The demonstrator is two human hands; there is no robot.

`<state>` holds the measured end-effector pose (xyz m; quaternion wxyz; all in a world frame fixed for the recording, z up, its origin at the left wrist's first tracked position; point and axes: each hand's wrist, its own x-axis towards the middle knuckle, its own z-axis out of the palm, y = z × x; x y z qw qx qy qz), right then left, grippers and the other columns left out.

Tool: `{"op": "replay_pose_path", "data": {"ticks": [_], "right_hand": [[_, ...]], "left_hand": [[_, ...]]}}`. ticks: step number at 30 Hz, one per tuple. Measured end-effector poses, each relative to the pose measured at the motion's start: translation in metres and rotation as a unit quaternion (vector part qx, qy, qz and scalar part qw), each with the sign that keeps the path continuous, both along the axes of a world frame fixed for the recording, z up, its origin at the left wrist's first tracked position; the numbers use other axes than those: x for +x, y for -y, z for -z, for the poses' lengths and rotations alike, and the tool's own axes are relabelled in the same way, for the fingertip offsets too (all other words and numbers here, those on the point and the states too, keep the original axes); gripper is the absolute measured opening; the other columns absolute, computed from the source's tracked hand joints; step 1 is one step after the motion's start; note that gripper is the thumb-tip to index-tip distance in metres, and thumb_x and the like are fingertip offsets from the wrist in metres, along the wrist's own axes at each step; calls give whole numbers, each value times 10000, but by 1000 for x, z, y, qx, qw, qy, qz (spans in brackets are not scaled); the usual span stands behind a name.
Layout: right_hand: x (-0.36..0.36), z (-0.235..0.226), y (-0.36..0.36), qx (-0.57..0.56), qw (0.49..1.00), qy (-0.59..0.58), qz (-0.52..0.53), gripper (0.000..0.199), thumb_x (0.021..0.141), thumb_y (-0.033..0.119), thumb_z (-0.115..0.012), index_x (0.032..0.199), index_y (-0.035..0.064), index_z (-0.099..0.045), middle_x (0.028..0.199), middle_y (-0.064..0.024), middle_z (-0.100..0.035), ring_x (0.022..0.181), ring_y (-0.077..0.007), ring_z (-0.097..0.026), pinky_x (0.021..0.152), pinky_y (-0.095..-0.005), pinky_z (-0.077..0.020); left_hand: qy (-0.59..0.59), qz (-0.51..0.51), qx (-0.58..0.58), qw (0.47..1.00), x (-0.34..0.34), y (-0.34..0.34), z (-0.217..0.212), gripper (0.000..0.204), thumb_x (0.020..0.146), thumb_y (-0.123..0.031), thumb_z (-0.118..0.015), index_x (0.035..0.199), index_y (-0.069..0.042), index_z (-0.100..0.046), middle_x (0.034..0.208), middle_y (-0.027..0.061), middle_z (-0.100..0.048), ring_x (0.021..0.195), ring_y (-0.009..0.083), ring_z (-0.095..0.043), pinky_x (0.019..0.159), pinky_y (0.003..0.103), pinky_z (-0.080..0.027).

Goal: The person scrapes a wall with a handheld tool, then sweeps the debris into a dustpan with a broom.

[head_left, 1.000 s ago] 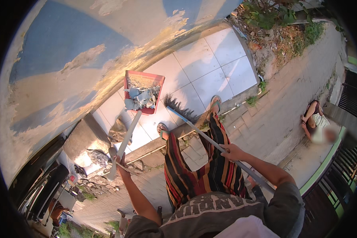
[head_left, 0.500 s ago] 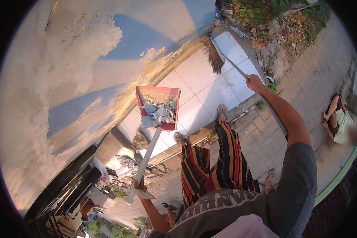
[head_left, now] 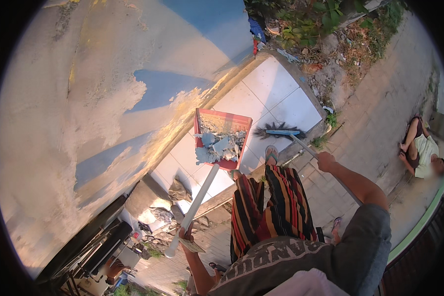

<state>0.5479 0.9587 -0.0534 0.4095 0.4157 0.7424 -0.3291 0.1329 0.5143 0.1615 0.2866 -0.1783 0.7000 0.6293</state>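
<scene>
A red dustpan (head_left: 247,121), heaped with blue and white paint flakes (head_left: 218,145) and rubble, rests on the white tiled ledge. Its long pale handle (head_left: 200,198) runs back to my left hand (head_left: 186,235), which is closed around it low down. A flat, light-coloured piece (head_left: 192,245) sticks out beside that hand; I cannot tell its kind. My right hand (head_left: 325,161) grips the grey handle of a broom (head_left: 282,132) with a blue head and dark bristles. The broom head is at the tiles, just right of the dustpan and ahead of my sandalled foot (head_left: 271,155).
A peeling wall (head_left: 103,98) borders the ledge on the left. Plants and litter (head_left: 325,29) lie beyond its far end. Paving (head_left: 350,153) runs along the right, where a person (head_left: 422,148) sits. Stones and a brownish bundle (head_left: 179,189) lie near the ledge's near end.
My right hand has drawn the broom from the far end of the ledge back toward me, beside the dustpan. The dustpan is still held by my left hand; the view has shifted.
</scene>
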Motion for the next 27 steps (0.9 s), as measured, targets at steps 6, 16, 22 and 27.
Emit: {"op": "replay_pose_path", "data": {"ticks": [6, 16, 22, 27], "right_hand": [[-40, 59, -133, 183, 970, -110, 116, 311, 798, 160, -613, 1069, 6, -607, 917, -209, -633, 874, -388, -615, 743, -480, -500], [-89, -46, -83, -226, 894, -242, 301, 475, 881, 168, -566, 1339, 66, -490, 561, -50, -548, 391, -131, -532, 404, -279, -464], [-184, 73, -53, -319, 901, -242, 167, 295, 826, 214, -534, 992, 10, -668, 561, -115, -610, 471, -215, -609, 519, -335, -515], [-159, 123, -145, -343, 802, -253, 418, 293, 898, 244, -521, 899, -28, -631, 531, -62, -551, 417, -153, -538, 412, -298, -454]], "left_hand": [[40, 14, 18, 999, -8, -47, 6, 296, 864, -112, -584, 1139, -91, -475, 1170, 212, -579, 1010, 351, -638, 299, 184, -459], [59, -21, -36, 997, -15, -71, -31, 253, 844, -82, -607, 1071, -98, -495, 1093, 173, -598, 997, 335, -648, 303, 187, -419], [37, -87, -77, 993, 50, -98, -70, 252, 840, -79, -612, 1065, -100, -500, 1089, 169, -598, 1000, 334, -647, 302, 186, -411], [42, -127, -105, 985, 112, -144, -77, 252, 836, -76, -616, 1060, -102, -504, 1087, 166, -598, 1002, 333, -647, 302, 185, -405]]}}
